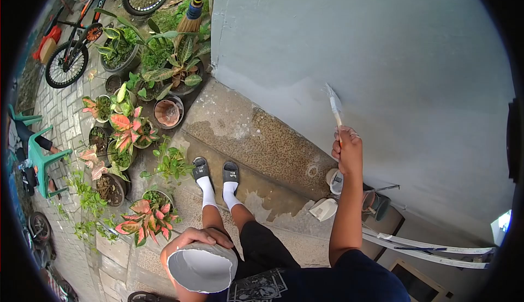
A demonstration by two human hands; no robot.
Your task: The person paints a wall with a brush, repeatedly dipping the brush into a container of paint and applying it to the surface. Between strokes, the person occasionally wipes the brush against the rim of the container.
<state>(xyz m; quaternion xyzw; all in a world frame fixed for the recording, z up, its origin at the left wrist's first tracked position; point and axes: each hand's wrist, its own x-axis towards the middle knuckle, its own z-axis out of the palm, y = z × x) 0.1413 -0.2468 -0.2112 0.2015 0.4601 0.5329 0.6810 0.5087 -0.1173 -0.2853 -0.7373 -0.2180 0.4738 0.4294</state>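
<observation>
My right hand (347, 145) is closed around the handle of a paintbrush (334, 103), whose paint-covered bristles meet the lower part of the grey wall (376, 40). A lighter painted patch shows on the wall to the left of the bristles. Down by my waist, my left hand (203, 237) grips the upper side of a paint container (173, 264) with a ragged rim. White paint coats its inside. Part of that hand is hidden behind the container.
Potted plants (126, 122) line the left, with a broom (192, 15) behind them. A bicycle (82, 34) and a green stool (43, 157) stand farther left, a person beside the stool. White containers (324, 208) and a ladder (426, 250) are at right.
</observation>
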